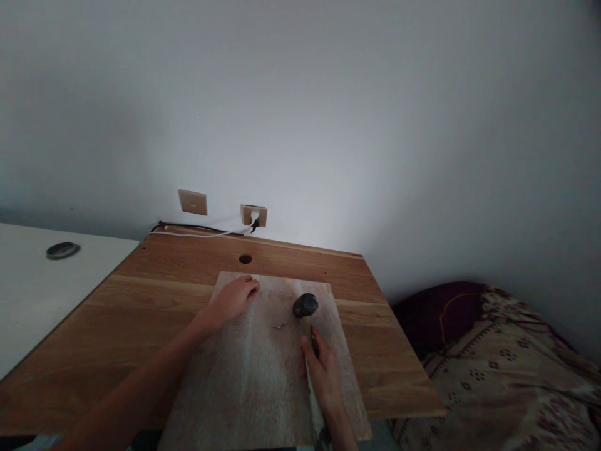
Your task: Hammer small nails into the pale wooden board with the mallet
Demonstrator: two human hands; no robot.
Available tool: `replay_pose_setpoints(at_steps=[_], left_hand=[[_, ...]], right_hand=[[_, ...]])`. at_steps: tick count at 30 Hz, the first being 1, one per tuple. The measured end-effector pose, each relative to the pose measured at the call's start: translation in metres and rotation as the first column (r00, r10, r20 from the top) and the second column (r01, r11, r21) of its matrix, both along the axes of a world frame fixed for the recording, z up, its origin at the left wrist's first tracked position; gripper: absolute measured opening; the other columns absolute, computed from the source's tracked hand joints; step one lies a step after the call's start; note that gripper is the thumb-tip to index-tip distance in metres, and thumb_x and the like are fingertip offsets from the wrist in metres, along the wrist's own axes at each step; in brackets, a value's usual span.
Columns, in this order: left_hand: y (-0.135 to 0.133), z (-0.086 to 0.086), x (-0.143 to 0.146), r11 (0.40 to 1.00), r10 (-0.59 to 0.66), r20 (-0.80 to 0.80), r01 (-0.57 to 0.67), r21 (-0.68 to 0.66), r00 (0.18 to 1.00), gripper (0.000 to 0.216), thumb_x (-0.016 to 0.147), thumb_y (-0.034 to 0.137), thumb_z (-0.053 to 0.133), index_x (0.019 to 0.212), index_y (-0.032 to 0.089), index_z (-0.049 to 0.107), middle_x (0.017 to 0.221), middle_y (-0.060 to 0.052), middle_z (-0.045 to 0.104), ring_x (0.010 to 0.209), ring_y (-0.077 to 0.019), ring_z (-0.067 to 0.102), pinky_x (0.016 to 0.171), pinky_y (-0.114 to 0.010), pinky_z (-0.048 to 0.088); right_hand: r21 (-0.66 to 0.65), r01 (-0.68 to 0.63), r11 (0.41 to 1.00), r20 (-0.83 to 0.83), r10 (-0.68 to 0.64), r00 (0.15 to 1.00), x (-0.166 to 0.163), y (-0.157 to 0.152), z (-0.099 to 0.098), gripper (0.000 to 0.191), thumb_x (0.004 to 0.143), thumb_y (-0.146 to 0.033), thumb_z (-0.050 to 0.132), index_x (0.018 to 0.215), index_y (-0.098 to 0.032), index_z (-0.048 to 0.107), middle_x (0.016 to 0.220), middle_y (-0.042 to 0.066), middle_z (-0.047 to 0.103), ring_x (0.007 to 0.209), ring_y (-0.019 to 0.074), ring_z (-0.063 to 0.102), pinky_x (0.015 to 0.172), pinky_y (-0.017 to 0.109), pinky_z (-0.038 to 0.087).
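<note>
From the head view, a pale board (263, 369) was seen laid flat on the wooden desk (154, 294), its near end hanging past the desk's front edge. The left hand (233, 299) was stretched out to about eleven o'clock on the board, palm down, fingers curled loosely and tips pinched close together at the start of a short row of small nails (280, 294) standing near the far edge; whether a nail was actually held between those fingertips could not be told, though the pose looked like one meant for steadying something small. The right hand (322, 371) was clamped around the handle of a hammer, whose dark head (305, 305) hung at about one o'clock, just beside the row; the grip seemed low on the handle, judged suited to swinging. A loose nail or two (280, 325) lay flat at the board's middle, between the two hands, which were kept well apart. No container was visible anywhere; the nails lay bare on the board. At twelve o'clock, a cable hole (245, 259) was sunk in the desk, and beyond it a wall socket (253, 215) carried plugged cables. A white table (28, 294) stood at nine o'clock, a patterned bedspread (498, 376) at three.
</note>
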State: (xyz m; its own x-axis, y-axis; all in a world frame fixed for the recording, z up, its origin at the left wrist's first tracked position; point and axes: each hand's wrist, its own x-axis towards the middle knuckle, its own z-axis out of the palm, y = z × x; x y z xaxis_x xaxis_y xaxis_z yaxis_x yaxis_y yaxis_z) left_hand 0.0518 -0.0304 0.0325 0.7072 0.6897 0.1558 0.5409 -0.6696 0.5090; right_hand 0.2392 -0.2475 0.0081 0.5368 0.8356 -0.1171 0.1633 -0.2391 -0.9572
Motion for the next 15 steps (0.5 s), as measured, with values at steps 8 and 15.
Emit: replay_pose_setpoints(at_steps=[8,15], left_hand=[[0.002,-0.003,0.009,0.996,-0.072,0.009,0.072,0.044,0.997,0.021,0.089,0.011,0.053,0.085,0.018,0.072,0.097,-0.009,0.069,0.090,-0.0232,0.065,0.084,-0.034,0.048],[0.002,-0.027,0.016,0.991,-0.065,0.273,0.093,-0.092,0.960,0.022,0.091,0.013,0.057,0.098,0.019,0.078,0.100,-0.007,0.074,0.093,-0.0192,0.069,0.087,-0.030,0.051]], right_hand=[[-0.019,-0.010,1.000,0.009,0.010,1.000,0.001,0.000,0.000,0.065,0.088,-0.069,0.054,0.117,-0.011,0.063,0.049,-0.007,0.048,0.037,0.0147,0.047,0.035,0.025,0.040],[-0.008,0.008,1.000,-0.082,-0.008,0.997,-0.002,0.000,0.003,0.066,0.079,-0.076,0.061,0.106,-0.015,0.065,0.052,-0.007,0.049,0.037,0.0133,0.045,0.033,0.025,0.040]])
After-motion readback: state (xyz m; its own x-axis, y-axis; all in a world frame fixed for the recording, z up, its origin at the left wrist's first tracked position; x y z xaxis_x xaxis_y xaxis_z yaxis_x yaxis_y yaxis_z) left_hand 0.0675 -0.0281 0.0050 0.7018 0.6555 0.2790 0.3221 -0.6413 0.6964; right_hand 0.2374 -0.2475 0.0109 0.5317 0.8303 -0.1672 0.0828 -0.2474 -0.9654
